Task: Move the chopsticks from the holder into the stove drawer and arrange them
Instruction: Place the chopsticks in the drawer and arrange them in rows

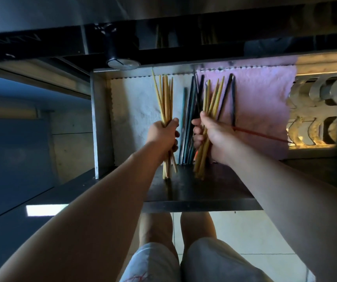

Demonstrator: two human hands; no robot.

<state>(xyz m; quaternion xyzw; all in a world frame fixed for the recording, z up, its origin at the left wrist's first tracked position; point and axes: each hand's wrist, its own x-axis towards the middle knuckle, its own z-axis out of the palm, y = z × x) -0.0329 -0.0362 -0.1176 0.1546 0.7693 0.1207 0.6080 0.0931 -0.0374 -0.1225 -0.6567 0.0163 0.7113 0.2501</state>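
Note:
The stove drawer [102, 123] stands pulled out below me, lined with a white cloth [135, 102] on the left and a pink cloth [265, 102] on the right. My left hand [163, 135] is shut on a bundle of yellow bamboo chopsticks [165, 98] over the white cloth. My right hand [210, 135] grips a second fanned bundle of bamboo chopsticks [212, 98]. Between my hands lie several dark and teal chopsticks [189, 115]. Two black chopsticks [231, 98] rest on the pink cloth, and a red chopstick [261, 135] lies slanted to the right. The holder is not in view.
A stove knob [120, 62] juts out above the drawer's back edge. The drawer's dark front panel [200, 192] lies under my wrists. A perforated metal rack [314, 110] sits right of the drawer. My knees [173, 251] and tiled floor [255, 231] are below.

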